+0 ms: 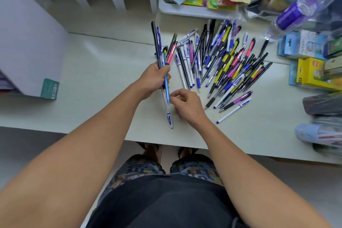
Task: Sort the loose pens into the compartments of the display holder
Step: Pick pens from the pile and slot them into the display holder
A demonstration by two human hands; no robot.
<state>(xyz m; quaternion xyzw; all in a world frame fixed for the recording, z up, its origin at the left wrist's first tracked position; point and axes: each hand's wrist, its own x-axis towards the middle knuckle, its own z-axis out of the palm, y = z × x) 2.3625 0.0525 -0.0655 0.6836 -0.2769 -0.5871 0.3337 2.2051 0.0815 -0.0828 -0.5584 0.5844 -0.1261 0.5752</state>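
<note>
Pale, smooth table (92,72), white slatted unit behind. Left hand (154,77) fingers curled round a bundle (160,55) of slim pens, black, clear and blue, held upright-tilted above the surface. Right hand (187,105) fingertips pinch the bundle's near end, at a blue barrel. Right of the hands: loose pile (227,61) of plastic pens, fanned, mixed yellow, pink, purple and white barrels with blue caps. Far: grey tray (185,10) of packets. Far right: clear bottle (296,11), purple label; yellow box (311,74). Left: white box (27,52).
</note>
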